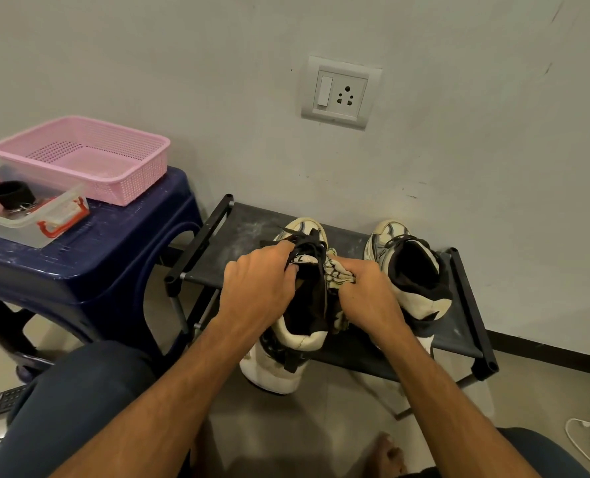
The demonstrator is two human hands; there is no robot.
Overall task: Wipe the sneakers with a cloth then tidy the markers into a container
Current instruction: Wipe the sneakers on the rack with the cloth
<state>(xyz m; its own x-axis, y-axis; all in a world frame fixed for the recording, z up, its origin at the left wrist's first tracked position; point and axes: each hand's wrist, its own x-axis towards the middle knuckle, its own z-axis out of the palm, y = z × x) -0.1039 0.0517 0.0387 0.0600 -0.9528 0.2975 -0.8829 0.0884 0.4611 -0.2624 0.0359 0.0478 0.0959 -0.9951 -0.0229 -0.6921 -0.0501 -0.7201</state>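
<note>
The person wore dark navy trousers (79, 391) over both knees; the forearms (169, 391) and one foot (388, 453) were bare.

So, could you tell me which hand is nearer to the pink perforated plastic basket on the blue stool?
Left. The left hand grips the cream-and-black sneaker, right of the pink plastic basket; the right hand, holding the patterned cloth against that sneaker, lies farther right.

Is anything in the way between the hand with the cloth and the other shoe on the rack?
Nothing visible. The right hand grips the cloth against the sneaker that the left hand holds. The second sneaker stands just to its right on the black rack, with no object between them.
</note>
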